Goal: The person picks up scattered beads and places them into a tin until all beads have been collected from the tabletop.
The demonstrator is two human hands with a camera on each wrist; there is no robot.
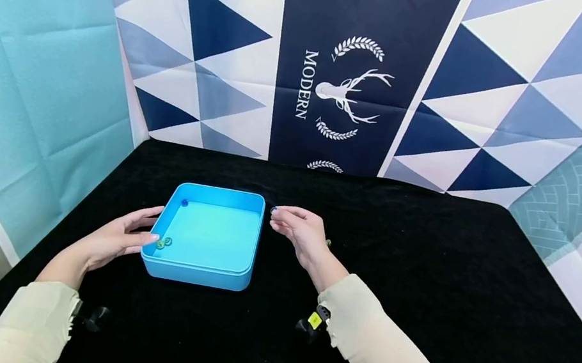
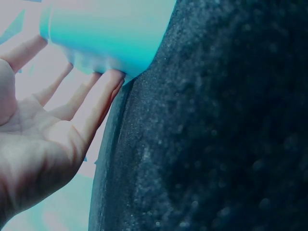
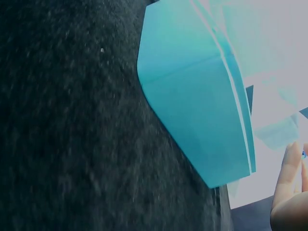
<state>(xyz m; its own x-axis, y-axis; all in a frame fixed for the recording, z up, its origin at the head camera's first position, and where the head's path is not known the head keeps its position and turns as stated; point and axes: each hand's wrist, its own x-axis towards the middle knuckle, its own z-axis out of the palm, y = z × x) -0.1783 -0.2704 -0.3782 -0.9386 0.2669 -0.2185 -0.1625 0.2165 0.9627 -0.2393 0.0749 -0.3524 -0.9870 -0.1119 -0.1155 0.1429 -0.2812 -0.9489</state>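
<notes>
A square light-blue box [image 1: 193, 274] with an open top sits on the black cloth. My left hand [image 1: 112, 239] is at its left side, thumb at the rim and the other fingertips touching the outer wall [image 2: 106, 45]. Those fingers are mostly straight. Inside the box lie a dark-blue marble [image 1: 184, 203] near the far left corner and two greenish marbles [image 1: 167, 241] near the front left. Just right of the box, my right hand [image 1: 301, 230] pinches a small blue marble [image 1: 273, 209] between thumb and fingertips. In the right wrist view this hand [image 3: 291, 192] shows only partly.
Beyond my right wrist a small greenish marble [image 1: 328, 242] peeks out, partly hidden. Black cloth [image 1: 423, 295] covers the table. Patterned fabric [image 1: 343, 87] hangs behind it, and a light-blue curtain [image 1: 29, 44] hangs at the left.
</notes>
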